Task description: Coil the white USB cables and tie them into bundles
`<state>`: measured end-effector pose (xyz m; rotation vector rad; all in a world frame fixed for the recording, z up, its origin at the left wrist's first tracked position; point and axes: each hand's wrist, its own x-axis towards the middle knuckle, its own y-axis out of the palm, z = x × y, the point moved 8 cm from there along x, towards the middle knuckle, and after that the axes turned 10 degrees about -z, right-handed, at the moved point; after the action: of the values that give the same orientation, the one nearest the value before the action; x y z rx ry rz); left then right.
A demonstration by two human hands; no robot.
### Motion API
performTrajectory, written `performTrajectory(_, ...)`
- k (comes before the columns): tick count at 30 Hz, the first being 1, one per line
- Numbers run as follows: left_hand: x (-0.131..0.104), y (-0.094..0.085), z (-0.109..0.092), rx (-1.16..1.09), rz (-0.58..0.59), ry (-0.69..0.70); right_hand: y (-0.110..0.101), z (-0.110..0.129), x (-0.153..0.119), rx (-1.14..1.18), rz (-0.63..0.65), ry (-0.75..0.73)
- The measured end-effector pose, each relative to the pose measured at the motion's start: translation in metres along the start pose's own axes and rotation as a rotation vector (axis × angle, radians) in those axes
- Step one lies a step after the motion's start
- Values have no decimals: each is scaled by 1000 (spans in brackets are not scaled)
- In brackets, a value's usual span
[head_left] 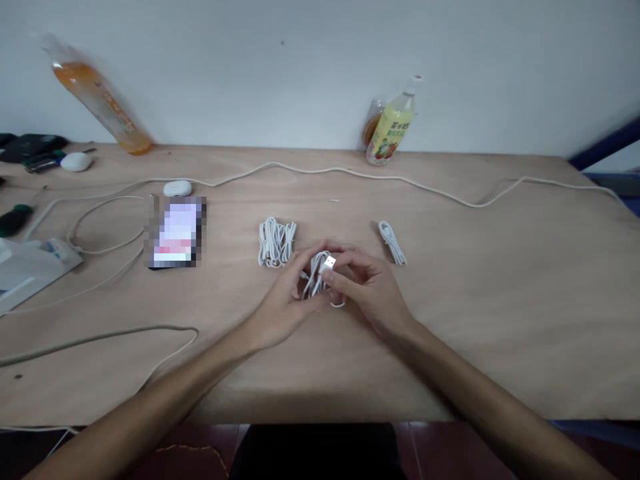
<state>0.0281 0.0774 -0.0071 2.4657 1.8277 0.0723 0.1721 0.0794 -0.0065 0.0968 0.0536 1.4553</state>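
A white USB cable [315, 272], looped into a loose bundle, is held between both hands above the wooden table. My left hand [296, 285] curls around the bundle from the left, fingers and thumb closed on it. With thumb and fingers, my right hand [369, 279] pinches the cable near its USB plug, whose metal end points up. Just beyond my left hand lie coiled white cables [277, 241] side by side. One more small white cable bundle [393, 243] rests beyond my right hand, to the right.
A phone [176, 233] lies at the left, near a white earbud case [177, 189]. Along the back runs a long white cord [320, 171]. An orange drink bottle [103, 110] and a yellow drink bottle [393, 127] lean by the wall. A screwdriver [15, 219] lies far left.
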Motion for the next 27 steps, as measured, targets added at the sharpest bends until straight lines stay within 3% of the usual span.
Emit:
performTrajectory(4, 4, -5, 5, -68, -65, -43, 5, 4, -3, 1, 54, 14)
performTrajectory(9, 3, -4, 12, -351, -117, -221, -9, -3, 0, 73, -130, 117)
performTrajectory(11, 2, -4, 8, -395, -129, -224, -5, -12, -1, 46, -76, 222)
performTrajectory(14, 1, -5, -1, -404, -131, -177, 14, -24, -11, 56, 154, 416)
performTrajectory(16, 2, -7, -5, -375, -133, -140, 22, -24, -17, 89, 241, 478)
performTrajectory(27, 0, -14, -17, -113, -194, 26, 26, -21, -19, 178, 276, 525)
